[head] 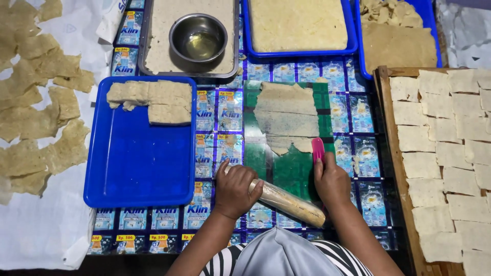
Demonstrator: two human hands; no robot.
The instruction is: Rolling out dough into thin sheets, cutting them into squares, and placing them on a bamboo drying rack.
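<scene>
The left hand (234, 190) grips the rolling pin (287, 203) just below the dough sheet (285, 116); right hand (331, 180) fingers close on a pink scraper (318, 149) at the sheet's lower edge; best cut straight, blade pressed flat

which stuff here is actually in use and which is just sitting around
In use: left hand on rolling pin; right hand with pink scraper; dough sheet; green mat.
Lying about: steel bowl, blue tray, cut squares.
</scene>
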